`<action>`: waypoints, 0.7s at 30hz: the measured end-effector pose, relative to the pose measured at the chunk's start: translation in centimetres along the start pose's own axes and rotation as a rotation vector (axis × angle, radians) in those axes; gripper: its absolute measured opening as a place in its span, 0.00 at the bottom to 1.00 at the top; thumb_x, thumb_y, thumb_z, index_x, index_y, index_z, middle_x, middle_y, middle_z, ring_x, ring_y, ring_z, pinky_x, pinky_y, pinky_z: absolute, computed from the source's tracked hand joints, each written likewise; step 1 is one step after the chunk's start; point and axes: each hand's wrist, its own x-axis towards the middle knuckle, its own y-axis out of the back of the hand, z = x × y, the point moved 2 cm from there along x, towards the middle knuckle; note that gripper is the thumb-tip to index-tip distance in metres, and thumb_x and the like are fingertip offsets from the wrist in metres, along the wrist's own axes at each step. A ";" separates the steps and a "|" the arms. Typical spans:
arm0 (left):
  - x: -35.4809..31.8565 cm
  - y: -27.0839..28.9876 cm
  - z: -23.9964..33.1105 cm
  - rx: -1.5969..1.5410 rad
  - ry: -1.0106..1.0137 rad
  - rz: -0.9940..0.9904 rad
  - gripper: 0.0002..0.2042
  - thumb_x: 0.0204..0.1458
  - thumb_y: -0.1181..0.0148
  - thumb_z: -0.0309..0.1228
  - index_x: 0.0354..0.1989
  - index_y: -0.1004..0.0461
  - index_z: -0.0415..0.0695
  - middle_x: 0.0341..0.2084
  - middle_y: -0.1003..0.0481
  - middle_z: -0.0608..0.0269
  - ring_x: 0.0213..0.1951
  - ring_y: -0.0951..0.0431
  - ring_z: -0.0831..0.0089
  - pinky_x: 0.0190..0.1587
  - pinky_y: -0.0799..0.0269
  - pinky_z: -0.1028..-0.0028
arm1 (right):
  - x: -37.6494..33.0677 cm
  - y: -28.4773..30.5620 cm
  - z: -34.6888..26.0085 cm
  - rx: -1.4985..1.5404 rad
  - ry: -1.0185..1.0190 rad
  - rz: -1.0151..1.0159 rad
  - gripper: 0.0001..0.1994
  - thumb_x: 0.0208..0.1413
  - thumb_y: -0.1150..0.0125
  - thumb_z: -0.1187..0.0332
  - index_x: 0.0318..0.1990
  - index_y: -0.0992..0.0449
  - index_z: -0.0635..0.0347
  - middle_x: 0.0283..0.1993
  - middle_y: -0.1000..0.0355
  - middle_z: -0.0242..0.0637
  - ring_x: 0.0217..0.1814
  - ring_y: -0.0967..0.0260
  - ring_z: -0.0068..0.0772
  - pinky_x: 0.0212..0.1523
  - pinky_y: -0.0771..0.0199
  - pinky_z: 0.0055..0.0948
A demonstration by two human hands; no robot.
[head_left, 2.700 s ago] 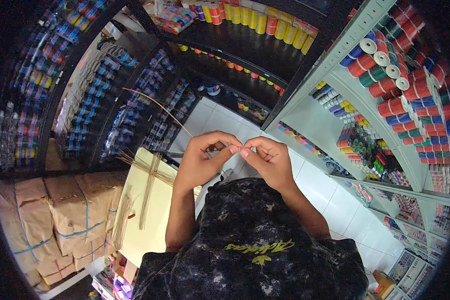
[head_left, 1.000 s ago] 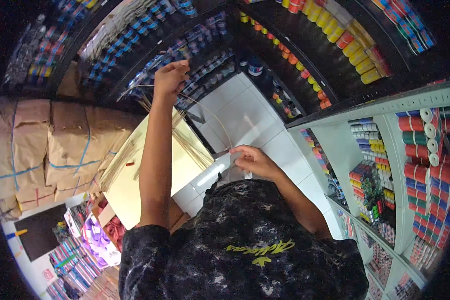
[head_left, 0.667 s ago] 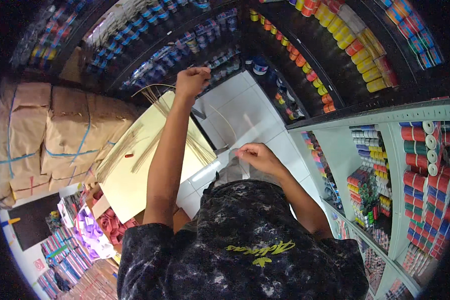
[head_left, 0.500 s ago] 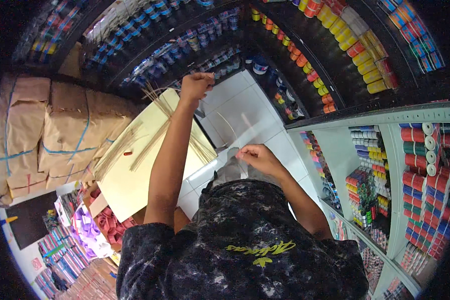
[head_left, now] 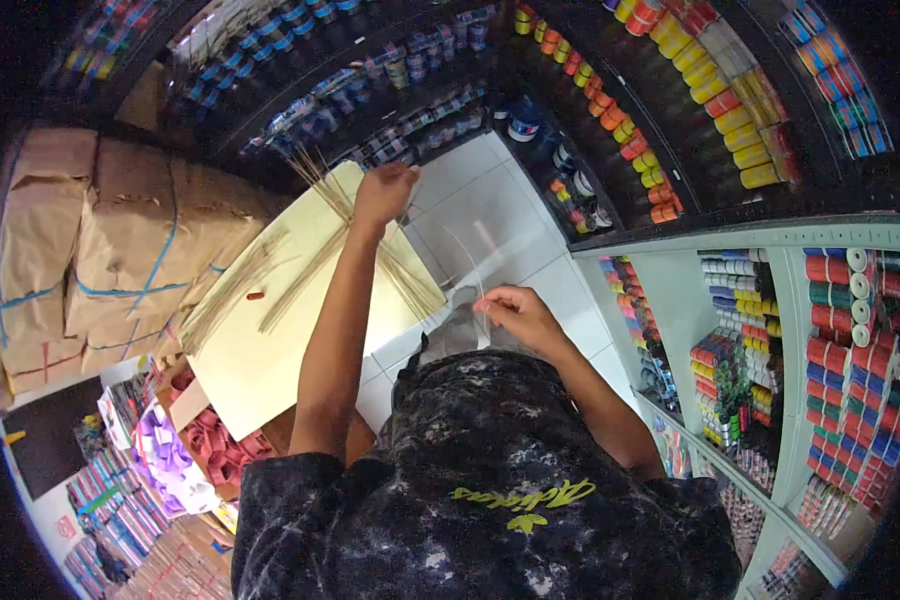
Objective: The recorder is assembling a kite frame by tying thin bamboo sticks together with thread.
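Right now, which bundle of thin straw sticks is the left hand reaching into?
The fanned bundle at the pale yellow sheet's far edge, under the left hand; another bundle lies untouched further left.

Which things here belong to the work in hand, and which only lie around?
In use: left hand on the thin straw sticks; pale yellow board under them; right hand pinching a thin strand.

Lying about: brown paper parcels; shelved ribbon rolls; purple bows.
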 end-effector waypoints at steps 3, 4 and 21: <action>-3.3 1.7 -0.8 -0.103 -0.142 0.105 0.14 0.56 0.39 0.37 0.41 0.19 0.37 0.33 0.18 0.59 0.34 0.21 0.72 0.37 0.28 0.73 | 0.4 -0.4 0.0 -0.049 0.000 0.014 0.11 0.62 0.37 0.64 0.40 0.19 0.64 0.30 0.26 0.25 0.32 0.32 0.15 0.34 0.30 0.21; -5.0 1.8 -0.6 -0.210 -0.062 -0.001 0.14 0.56 0.39 0.38 0.40 0.19 0.38 0.32 0.19 0.61 0.32 0.22 0.73 0.36 0.28 0.74 | 0.4 -0.4 -0.5 -0.049 -0.002 0.021 0.11 0.62 0.37 0.64 0.40 0.19 0.64 0.30 0.26 0.25 0.32 0.32 0.15 0.34 0.30 0.21; -14.9 -4.0 -2.4 -0.666 0.220 -0.393 0.08 0.66 0.49 0.28 0.47 0.26 0.39 0.37 0.23 0.64 0.36 0.22 0.77 0.39 0.20 0.73 | -0.2 -3.3 -4.0 -0.235 0.089 -0.062 0.09 0.62 0.39 0.66 0.42 0.23 0.64 0.31 0.26 0.31 0.29 0.30 0.20 0.33 0.28 0.25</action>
